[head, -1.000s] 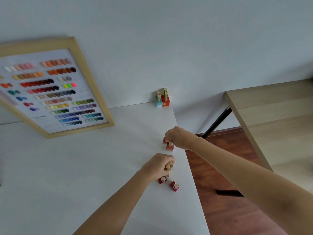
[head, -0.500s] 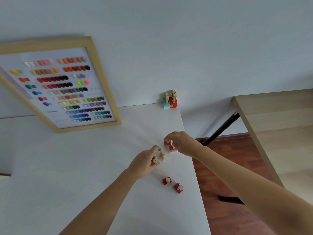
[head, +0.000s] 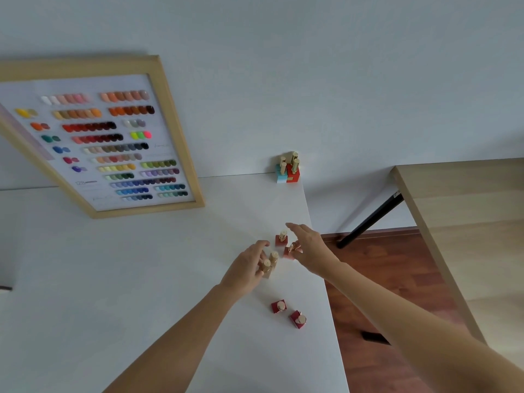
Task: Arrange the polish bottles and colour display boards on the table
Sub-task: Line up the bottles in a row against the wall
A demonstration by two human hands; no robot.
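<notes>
- Now the left hand [head: 246, 269] pinches two beige gold-capped polish bottles [head: 269, 265] near the white bench's [head: 113, 279] right edge.
- Right hand [head: 309, 246], grip spread, touches a red gold-capped bottle [head: 289, 251]; next, probably, set these down grouped.

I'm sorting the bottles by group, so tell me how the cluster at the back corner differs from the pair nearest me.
The back cluster has four bottles packed touching against the wall; the near pair is two bottles with a gap between them. The back cluster mixes pale blue and red; the near pair is all dark red. Neither hand touches them. Both have gold caps and stand on the white table.
</notes>
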